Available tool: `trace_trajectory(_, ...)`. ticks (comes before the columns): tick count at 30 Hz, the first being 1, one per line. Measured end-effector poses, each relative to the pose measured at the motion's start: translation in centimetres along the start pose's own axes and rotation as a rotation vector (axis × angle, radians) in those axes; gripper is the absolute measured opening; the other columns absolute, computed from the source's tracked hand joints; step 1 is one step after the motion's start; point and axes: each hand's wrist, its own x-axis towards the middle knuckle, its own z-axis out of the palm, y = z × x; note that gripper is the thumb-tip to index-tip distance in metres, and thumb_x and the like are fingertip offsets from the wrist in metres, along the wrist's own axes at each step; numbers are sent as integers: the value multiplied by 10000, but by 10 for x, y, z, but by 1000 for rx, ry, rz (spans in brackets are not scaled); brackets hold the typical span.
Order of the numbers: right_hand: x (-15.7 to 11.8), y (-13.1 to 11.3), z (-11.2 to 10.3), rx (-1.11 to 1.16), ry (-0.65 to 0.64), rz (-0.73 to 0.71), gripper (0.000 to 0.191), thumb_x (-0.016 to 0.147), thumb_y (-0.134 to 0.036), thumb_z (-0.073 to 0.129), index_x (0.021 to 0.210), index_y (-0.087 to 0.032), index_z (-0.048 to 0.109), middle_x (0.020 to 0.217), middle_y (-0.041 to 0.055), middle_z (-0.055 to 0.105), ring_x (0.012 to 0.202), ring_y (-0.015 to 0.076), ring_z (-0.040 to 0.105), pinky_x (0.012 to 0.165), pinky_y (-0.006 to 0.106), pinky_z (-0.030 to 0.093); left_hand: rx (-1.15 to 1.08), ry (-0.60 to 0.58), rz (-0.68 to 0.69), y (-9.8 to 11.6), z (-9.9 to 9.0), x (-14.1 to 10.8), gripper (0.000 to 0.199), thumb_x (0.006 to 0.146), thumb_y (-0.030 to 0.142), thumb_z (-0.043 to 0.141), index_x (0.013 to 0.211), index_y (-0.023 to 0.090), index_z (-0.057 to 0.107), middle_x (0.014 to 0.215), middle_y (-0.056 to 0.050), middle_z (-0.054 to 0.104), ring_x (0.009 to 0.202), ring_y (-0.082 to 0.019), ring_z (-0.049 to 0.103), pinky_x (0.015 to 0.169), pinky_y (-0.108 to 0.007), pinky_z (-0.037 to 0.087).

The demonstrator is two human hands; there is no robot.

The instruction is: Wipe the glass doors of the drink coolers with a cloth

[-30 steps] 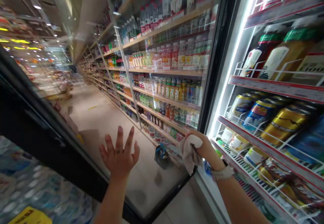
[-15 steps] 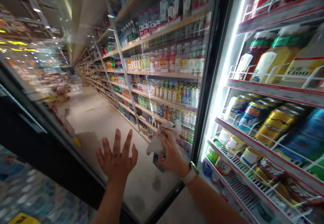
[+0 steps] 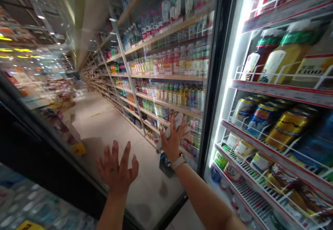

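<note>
Our right hand (image 3: 173, 143) holds a crumpled white cloth (image 3: 168, 133) flat against the glass door (image 3: 153, 195) of the drinks cooler (image 3: 281, 91); the cloth lies beneath the palm and the fingers (image 3: 179, 129), which are spread over it. Our left hand (image 3: 116, 169) stands open beside it, its fingers (image 3: 114, 152) splayed wide and holding nothing. We cannot tell whether they touch the glass. A watch (image 3: 179, 161) sits on the right wrist.

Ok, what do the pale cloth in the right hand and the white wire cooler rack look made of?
The pale crumpled cloth looks like matte, soft fabric, bending around the right hand; the fibre can't be told. The white wire rack looks like coated metal: thin, stiff, evenly smooth rods.
</note>
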Motion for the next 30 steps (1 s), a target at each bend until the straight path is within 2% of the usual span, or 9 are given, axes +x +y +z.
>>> trace_trajectory(3, 0, -4, 4, 91, 29, -93, 686, 993, -396, 359, 1571, -198, 46, 1621, 197, 114, 1505, 383, -4, 1087, 754, 185, 23, -12, -26, -3, 6, -3, 690, 844, 251, 565, 1498, 224, 348, 1591, -90, 290, 1484, -258, 223, 1221, -435, 97)
trace_trajectory(7, -6, -4, 20, 178, -8, -389, 725, 976, -256, 329, 1552, -90, -80, 1559, 231, 291, 1482, 301, 226, 1145, 576, 325, 12, -27, -68, -13, 18, -8, 646, 863, 290, 540, 1486, 257, 373, 1567, -85, 351, 1483, -259, 225, 1220, -459, 87)
trace_trajectory(11, -30, 26, 34, 47, -50, -598, 643, 899, -145, 399, 1529, -158, 270, 1399, 159, 523, 1351, 241, 464, 1135, 445, 386, -26, -75, -228, -10, 30, -5, 606, 874, 338, 533, 1464, 279, 410, 1567, -88, 348, 1480, -295, 230, 1211, -547, 56)
trace_trajectory(15, -56, 68, 33, -36, -89, -695, 497, 886, -85, 430, 1345, -229, 557, 1235, 70, 665, 1240, 196, 558, 1141, 421, 361, -83, -153, -299, 17, 53, 5, 603, 900, 368, 518, 1480, 283, 377, 1574, -101, 328, 1496, -318, 164, 1194, -612, 42)
trace_trajectory(19, -27, 75, 25, -77, -111, -749, 500, 914, -70, 424, 1314, -326, 579, 1285, 6, 656, 1314, 167, 490, 1185, 447, 270, -100, -167, -353, 29, 77, 8, 575, 911, 401, 533, 1463, 303, 403, 1563, -112, 347, 1499, -348, 110, 1172, -663, 42)
trace_trajectory(23, 43, 37, 27, -88, -1, -524, 503, 945, -150, 392, 1440, -215, 459, 1551, 117, 372, 1488, 263, 223, 1182, 552, 233, -111, -199, -362, 20, 87, 3, 567, 918, 423, 538, 1459, 324, 405, 1548, -101, 382, 1499, -355, 100, 1172, -664, 43)
trace_trajectory(25, 62, 21, 33, -63, 38, -440, 546, 952, -219, 403, 1494, -166, 367, 1603, 147, 242, 1507, 295, 139, 1186, 585, 198, -114, -203, -368, 16, 90, 1, 569, 920, 430, 539, 1462, 338, 394, 1547, -89, 385, 1497, -351, 117, 1175, -659, 46)
trace_trajectory(27, 54, 19, 41, -65, 8, -455, 579, 947, -252, 424, 1511, -163, 330, 1604, 140, 241, 1506, 297, 136, 1191, 592, 177, -119, -186, -370, 14, 92, 0, 563, 921, 425, 542, 1458, 336, 401, 1544, -97, 388, 1496, -349, 126, 1175, -661, 50)
trace_trajectory(30, 4, 42, 54, -114, -99, -567, 553, 920, -230, 472, 1468, -189, 412, 1537, 123, 388, 1477, 285, 224, 1190, 583, 177, -123, -168, -353, 12, 96, -1, 562, 919, 411, 551, 1455, 315, 413, 1538, -123, 391, 1498, -346, 112, 1174, -665, 55)
